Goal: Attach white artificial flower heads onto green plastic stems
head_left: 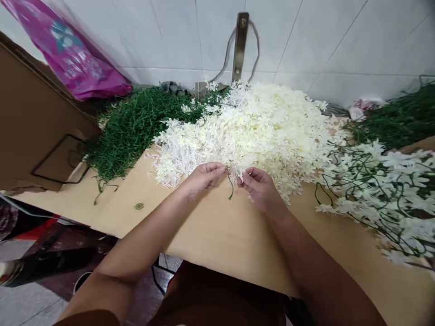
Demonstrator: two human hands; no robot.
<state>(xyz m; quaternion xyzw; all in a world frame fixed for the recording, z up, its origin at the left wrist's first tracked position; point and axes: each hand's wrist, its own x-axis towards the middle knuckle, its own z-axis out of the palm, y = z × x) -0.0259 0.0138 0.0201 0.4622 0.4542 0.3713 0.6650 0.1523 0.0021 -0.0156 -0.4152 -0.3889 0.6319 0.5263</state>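
Both hands meet at the near edge of the heap of white blossoms (251, 127), likely so loose pieces stay within reach. The left hand (203, 177) has its fingertips pinched together on the top of a thin green stem (231, 186) that dangles over the tan board (217, 231); the right hand (258, 186) is closed on a small white flower beside it. Bare green stems (132, 127) lie far left, finished sprays (384, 185) right. A purple bag (71, 54) leans far left, contents hidden.
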